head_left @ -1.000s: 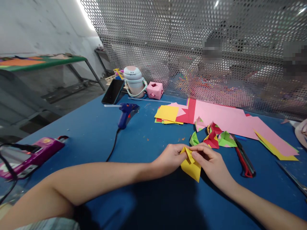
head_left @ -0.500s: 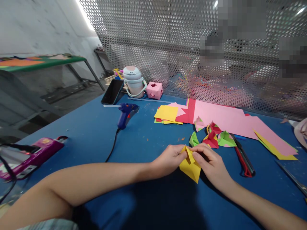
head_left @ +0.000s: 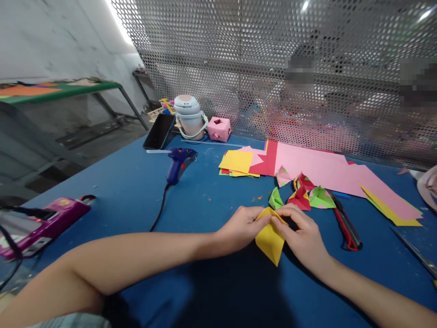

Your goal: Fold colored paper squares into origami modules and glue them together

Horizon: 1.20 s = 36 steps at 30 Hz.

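Note:
A yellow sheet of paper (head_left: 270, 239), creased and partly folded, is held between both hands above the blue table. My left hand (head_left: 241, 229) pinches its upper left side, thumb on top. My right hand (head_left: 302, 232) pinches the upper right side, the thumb tips almost meeting along the top. One corner of the paper points down toward me. Just beyond the fingers lie small folded paper pieces: a green one (head_left: 276, 198), a red one (head_left: 299, 198), a green and pink one (head_left: 321, 197) and a pink one (head_left: 283, 176).
A blue glue gun (head_left: 177, 165) lies left of centre with its cord, near a purple power strip (head_left: 51, 221). Yellow squares (head_left: 236, 161) and pink sheets (head_left: 309, 163) lie behind. A black-and-red cutter (head_left: 346, 223) and scissors (head_left: 414, 253) are at right. Perforated metal (head_left: 218, 68) closes the back.
The raised flap at the top of the yellow paper is now pressed down and the thumbs have come closer together. The paper's lower corner has shifted slightly down and left.

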Motion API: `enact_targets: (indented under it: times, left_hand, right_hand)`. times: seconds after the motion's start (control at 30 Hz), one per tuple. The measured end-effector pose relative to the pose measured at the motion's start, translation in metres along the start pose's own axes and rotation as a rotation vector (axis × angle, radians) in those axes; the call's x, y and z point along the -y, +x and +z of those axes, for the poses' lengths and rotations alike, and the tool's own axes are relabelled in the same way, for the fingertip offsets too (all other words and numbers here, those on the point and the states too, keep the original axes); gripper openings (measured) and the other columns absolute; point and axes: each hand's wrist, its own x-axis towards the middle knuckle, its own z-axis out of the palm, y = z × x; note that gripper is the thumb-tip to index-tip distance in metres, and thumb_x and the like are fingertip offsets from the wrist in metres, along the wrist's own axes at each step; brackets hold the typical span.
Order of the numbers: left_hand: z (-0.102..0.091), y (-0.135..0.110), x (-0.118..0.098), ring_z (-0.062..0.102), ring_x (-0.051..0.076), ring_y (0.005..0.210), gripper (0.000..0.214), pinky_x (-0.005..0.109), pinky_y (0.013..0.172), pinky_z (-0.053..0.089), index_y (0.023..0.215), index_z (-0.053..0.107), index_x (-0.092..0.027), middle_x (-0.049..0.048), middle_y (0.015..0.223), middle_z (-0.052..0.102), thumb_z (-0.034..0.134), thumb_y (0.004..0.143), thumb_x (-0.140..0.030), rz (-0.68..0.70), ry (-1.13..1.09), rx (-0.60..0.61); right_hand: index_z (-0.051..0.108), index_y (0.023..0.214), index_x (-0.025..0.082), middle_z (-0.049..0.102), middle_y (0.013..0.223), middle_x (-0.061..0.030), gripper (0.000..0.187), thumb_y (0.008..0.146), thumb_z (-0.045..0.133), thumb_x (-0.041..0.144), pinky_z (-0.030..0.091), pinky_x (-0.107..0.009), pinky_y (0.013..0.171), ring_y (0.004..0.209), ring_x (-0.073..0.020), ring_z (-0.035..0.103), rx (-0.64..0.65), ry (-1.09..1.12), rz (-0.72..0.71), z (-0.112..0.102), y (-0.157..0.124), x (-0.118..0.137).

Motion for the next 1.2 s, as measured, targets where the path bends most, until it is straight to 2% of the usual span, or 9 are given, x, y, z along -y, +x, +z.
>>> enact_targets:
  times: [0.1, 0.23, 0.4, 0.57, 0.7, 0.77, 0.97, 1.2]
  left_hand:
    - [0.001, 0.000, -0.001, 0.041, 0.010, 0.062, 0.031, 0.018, 0.055, 0.032, 0.066, 0.052, -0.013, -0.0027, 0.064, 0.045, 0.040, 0.085, -0.035, 0.004, 0.018, 0.004]
    - [-0.001, 0.000, -0.003, 0.039, 0.010, 0.061, 0.032, 0.018, 0.053, 0.031, 0.063, 0.049, -0.014, -0.0033, 0.062, 0.042, 0.039, 0.084, -0.036, 0.010, 0.050, 0.004]
    - [-0.001, 0.000, -0.003, 0.036, 0.009, 0.057, 0.031, 0.018, 0.051, 0.029, 0.060, 0.044, -0.015, -0.0047, 0.059, 0.038, 0.039, 0.084, -0.035, 0.008, 0.068, -0.029]
    - [-0.001, 0.000, -0.002, 0.038, 0.009, 0.058, 0.029, 0.018, 0.053, 0.030, 0.061, 0.044, -0.015, -0.0045, 0.060, 0.039, 0.039, 0.085, -0.032, 0.020, 0.051, -0.035]
    - [-0.001, 0.000, 0.000, 0.041, 0.009, 0.062, 0.028, 0.018, 0.055, 0.033, 0.067, 0.050, -0.014, -0.0031, 0.064, 0.045, 0.039, 0.085, -0.032, 0.027, 0.037, -0.030]
    - [-0.001, 0.000, 0.002, 0.044, 0.010, 0.064, 0.029, 0.018, 0.057, 0.034, 0.069, 0.053, -0.014, -0.0021, 0.067, 0.048, 0.038, 0.085, -0.033, 0.017, 0.033, -0.025]
    - [-0.002, 0.000, 0.000, 0.044, 0.011, 0.065, 0.031, 0.020, 0.059, 0.036, 0.073, 0.054, -0.013, -0.0016, 0.067, 0.048, 0.037, 0.085, -0.036, -0.007, 0.012, -0.008]
    - [-0.004, -0.002, -0.003, 0.044, 0.012, 0.067, 0.025, 0.021, 0.061, 0.036, 0.076, 0.054, -0.014, -0.0014, 0.069, 0.048, 0.035, 0.084, -0.028, -0.029, -0.019, 0.017]
  right_hand:
    - [0.061, 0.080, 0.019, 0.059, 0.075, -0.0012, 0.008, 0.083, 0.054, 0.015, 0.044, -0.026, 0.063, 0.070, -0.0139, 0.056, -0.046, -0.003, -0.036, 0.001, 0.001, -0.002]
    - [0.062, 0.085, 0.020, 0.057, 0.078, -0.0022, 0.013, 0.081, 0.054, 0.010, 0.045, -0.028, 0.065, 0.074, -0.0152, 0.057, -0.080, -0.023, -0.141, 0.001, 0.000, -0.004]
    - [0.062, 0.093, 0.020, 0.053, 0.085, -0.0042, 0.020, 0.080, 0.050, 0.009, 0.046, -0.029, 0.067, 0.079, -0.0163, 0.055, -0.034, -0.012, -0.181, -0.002, -0.003, -0.001]
    - [0.064, 0.090, 0.021, 0.054, 0.086, -0.0037, 0.025, 0.090, 0.039, 0.018, 0.045, -0.026, 0.068, 0.080, -0.0145, 0.055, 0.047, 0.069, -0.065, -0.007, -0.004, 0.005]
    - [0.060, 0.091, 0.021, 0.056, 0.082, -0.0017, 0.011, 0.086, 0.051, 0.024, 0.046, -0.026, 0.067, 0.075, -0.0144, 0.056, -0.003, 0.072, 0.042, -0.002, -0.003, 0.002]
    - [0.058, 0.095, 0.021, 0.056, 0.081, -0.0011, 0.012, 0.084, 0.054, 0.026, 0.047, -0.025, 0.065, 0.072, -0.0140, 0.056, -0.003, 0.064, 0.081, 0.001, -0.003, 0.000]
    - [0.060, 0.090, 0.020, 0.055, 0.079, -0.0015, 0.012, 0.086, 0.052, 0.027, 0.046, -0.025, 0.064, 0.071, -0.0138, 0.054, 0.047, 0.027, 0.096, 0.003, -0.001, 0.000]
    - [0.060, 0.090, 0.019, 0.056, 0.077, -0.0017, 0.014, 0.087, 0.050, 0.029, 0.046, -0.025, 0.062, 0.069, -0.0142, 0.055, 0.055, 0.024, 0.127, 0.002, 0.000, 0.002]
